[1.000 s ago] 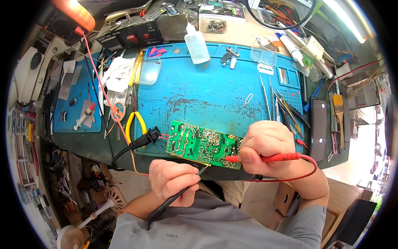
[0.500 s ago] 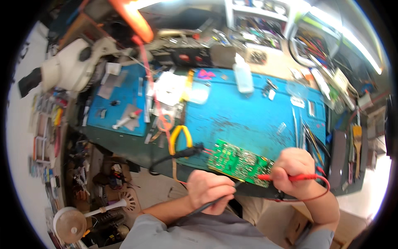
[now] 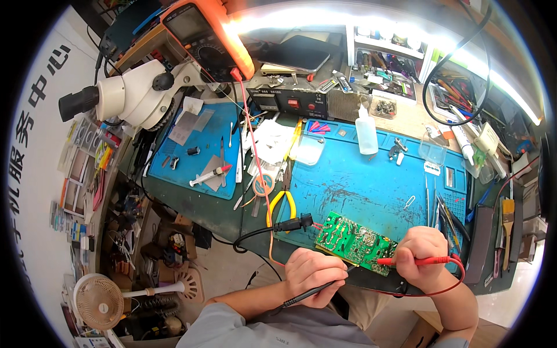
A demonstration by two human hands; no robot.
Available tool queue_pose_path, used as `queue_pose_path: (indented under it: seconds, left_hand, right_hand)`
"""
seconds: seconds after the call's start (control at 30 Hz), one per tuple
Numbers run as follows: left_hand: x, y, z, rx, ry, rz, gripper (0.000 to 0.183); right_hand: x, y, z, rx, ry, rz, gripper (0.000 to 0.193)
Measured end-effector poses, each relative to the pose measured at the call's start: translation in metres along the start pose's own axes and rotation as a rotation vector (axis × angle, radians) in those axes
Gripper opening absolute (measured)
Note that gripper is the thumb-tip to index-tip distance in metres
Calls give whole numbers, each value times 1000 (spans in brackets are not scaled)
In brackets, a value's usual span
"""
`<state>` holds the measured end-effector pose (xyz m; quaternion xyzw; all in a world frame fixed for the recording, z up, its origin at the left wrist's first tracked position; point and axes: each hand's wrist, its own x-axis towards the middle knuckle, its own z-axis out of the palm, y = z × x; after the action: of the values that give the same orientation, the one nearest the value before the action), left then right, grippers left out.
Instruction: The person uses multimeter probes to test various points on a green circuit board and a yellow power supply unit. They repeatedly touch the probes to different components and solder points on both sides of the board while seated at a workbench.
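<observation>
Hands gripping slim probes on green circuit board (bumpy, rectangular)

The green circuit board is showing a glossy lacquered face dotted with dull silvery solder. The blue mat under it is looking like matt rubber, scuffed and stained with dark marks. The red probe in the right hand is reading as smooth shiny plastic, and the black probe in the left hand as matt black plastic. The multimeter is wearing a soft orange casing. The microscope is gleaming in white enamel. The squeeze bottle is appearing as cloudy translucent plastic. The pliers are carrying yellow plastic-coated handles
</observation>
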<state>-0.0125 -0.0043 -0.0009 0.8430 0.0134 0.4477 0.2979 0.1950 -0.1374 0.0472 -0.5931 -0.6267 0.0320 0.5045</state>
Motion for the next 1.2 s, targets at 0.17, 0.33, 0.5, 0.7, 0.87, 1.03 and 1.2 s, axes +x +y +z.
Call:
queue_pose_path:
  seconds: [0.17,0.33,0.5,0.7,0.87,1.03,1.2]
  left_hand:
    - [3,4,0,-7,-21,-15,17]
    - [3,-1,1,-16,-45,13,13]
    - [2,0,-2,-19,-40,6,20]
    - [0,-1,-3,-14,-14,5,18]
    - [6,1,-5,-7,-49,7,20]
    - [4,-2,-5,-59,-80,-17,21]
    - [2,-2,-2,-16,-60,2,13]
  right_hand:
    - [1,1,-5,12,-25,-30,21]
    - [0,4,0,78,34,-28,21]
    - [1,3,-1,61,18,-25,21]
    - [2,0,2,46,12,-4,21]
    - [1,2,-1,21,5,-30,19]
    - [5,0,-3,55,-22,-7,16]
    - [1,1,1,142,44,1,14]
